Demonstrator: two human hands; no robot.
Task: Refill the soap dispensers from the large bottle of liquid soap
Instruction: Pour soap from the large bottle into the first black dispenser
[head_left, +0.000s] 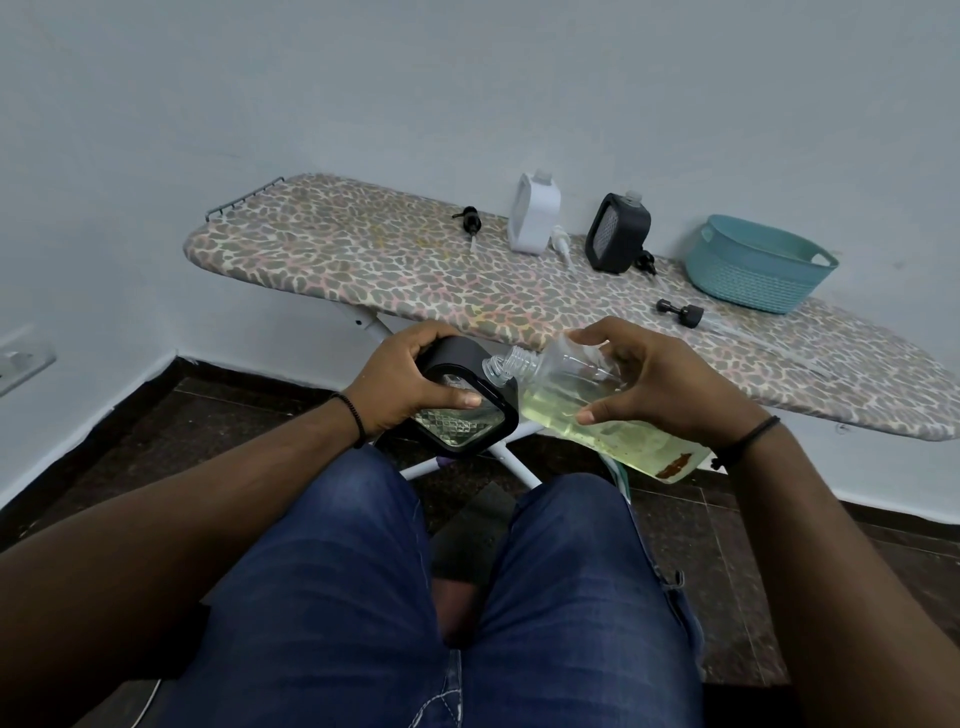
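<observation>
I hold the black dispenser (457, 400) in my left hand (410, 384), fingers and thumb wrapped round its body, tilted so its open clear neck (493, 370) points to the right. My right hand (649, 384) grips the large soap bottle (597, 405) from above, fingers curled over its side, with the bottle lying nearly flat and its threaded mouth right against the dispenser's neck. Both are in the air over my knees, just in front of the ironing board (363, 260), not resting on anything.

To pour well, I judge I should bring the dispenser more upright, keep the two openings touching and lined up, and raise the bottle's far end slowly so the soap runs in a thin stream. The mouths are narrow, so a fast tip would likely spill on my jeans (571, 597).

The bottle is clear plastic, roughly half full of pale yellow-green liquid pooled along its lower side; I see no soap at the mouth yet. The dispenser has a black casing with a clear, diamond-patterned window, and some liquid seems to sit at its bottom.

On the ironing board a white dispenser (535, 213) and a second black dispenser (615, 234) stand with their tops off, with loose pump heads near them and a teal basket (753, 265) at the right.
</observation>
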